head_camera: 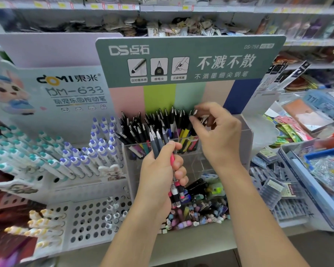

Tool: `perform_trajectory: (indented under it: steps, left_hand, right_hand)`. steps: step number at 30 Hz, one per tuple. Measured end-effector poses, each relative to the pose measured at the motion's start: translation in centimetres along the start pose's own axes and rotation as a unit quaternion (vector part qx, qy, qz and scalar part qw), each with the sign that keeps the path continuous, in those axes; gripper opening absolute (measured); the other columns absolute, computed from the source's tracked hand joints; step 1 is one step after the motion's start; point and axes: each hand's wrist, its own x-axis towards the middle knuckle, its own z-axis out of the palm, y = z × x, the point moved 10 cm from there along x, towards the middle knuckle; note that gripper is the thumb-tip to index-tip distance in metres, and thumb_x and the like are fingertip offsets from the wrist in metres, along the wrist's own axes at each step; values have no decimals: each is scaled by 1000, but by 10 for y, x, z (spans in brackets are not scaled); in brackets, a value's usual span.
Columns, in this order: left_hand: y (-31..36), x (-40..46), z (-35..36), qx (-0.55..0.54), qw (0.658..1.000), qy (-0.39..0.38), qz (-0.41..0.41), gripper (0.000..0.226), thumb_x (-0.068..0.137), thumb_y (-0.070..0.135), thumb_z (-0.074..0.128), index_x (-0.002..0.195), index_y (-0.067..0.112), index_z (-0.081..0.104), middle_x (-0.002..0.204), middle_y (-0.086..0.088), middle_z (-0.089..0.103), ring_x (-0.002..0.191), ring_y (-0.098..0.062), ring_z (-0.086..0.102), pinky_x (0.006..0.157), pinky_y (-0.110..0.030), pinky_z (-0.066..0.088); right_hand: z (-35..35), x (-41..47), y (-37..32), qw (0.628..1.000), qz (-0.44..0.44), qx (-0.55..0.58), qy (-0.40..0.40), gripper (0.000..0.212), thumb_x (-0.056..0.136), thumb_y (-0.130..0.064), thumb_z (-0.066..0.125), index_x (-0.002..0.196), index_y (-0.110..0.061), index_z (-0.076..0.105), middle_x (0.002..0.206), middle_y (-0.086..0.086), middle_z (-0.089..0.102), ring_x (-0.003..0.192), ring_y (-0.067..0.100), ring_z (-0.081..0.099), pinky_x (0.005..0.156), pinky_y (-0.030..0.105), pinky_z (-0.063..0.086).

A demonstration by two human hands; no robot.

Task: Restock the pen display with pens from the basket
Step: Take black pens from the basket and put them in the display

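A clear acrylic pen display with a green header card stands in the middle, its back rows filled with dark pens standing tips up. My left hand grips a bundle of grey and pink pens in front of the display. My right hand reaches over the right side of the back row, its thumb and fingers pinching a dark pen with a silver tip. No basket is visible.
A white Domi rack with teal and purple click pens stands to the left, with several open holes in its lower tiers. Small erasers and caps fill the front tray. Packaged stationery and bins crowd the right.
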Motion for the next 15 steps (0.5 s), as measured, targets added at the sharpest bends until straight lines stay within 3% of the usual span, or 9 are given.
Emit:
perform_trajectory:
  steps: [5, 8, 11, 13, 15]
  left_hand:
    - [-3, -2, 2, -10, 1000, -6, -13, 13, 100, 18, 56, 100, 7, 62, 56, 0, 37, 44, -13, 33, 39, -23, 35]
    - [-2, -3, 5, -12, 1000, -19, -12, 16, 100, 20, 56, 101, 6, 64, 57, -1, 37, 44, -13, 34, 40, -23, 35]
    - [-2, -4, 9, -8, 999, -39, -12, 21, 102, 24, 55, 102, 5, 65, 56, 0, 38, 44, -12, 35, 40, -23, 35]
    - [-2, -4, 14, 5, 998, -61, -12, 22, 102, 25, 56, 100, 6, 65, 55, 0, 39, 43, -12, 35, 39, -23, 34]
    - [-5, -5, 22, 15, 996, -89, -25, 21, 101, 26, 56, 96, 6, 61, 55, 0, 41, 42, -11, 34, 38, -22, 33]
  right_hand:
    - [9, 0, -2, 999, -33, -13, -22, 12, 81, -15, 82, 93, -17, 81, 96, -1, 67, 94, 17, 62, 82, 33, 52]
    - [5, -4, -6, 999, -30, -12, -19, 14, 86, -16, 78, 100, -17, 80, 100, -2, 64, 86, 9, 59, 77, 20, 49]
    - [-22, -12, -4, 998, 38, 18, 40, 9, 90, -23, 75, 98, -23, 78, 93, -5, 67, 76, 12, 61, 67, 24, 51]
    - [-15, -19, 7, 985, 146, 80, -38, 10, 91, -33, 74, 88, -25, 78, 79, -8, 72, 70, 7, 65, 65, 25, 53]
    - [15, -40, 12, 931, 255, 178, -190, 24, 91, -37, 72, 84, -15, 79, 65, -6, 70, 58, 5, 63, 59, 22, 50]
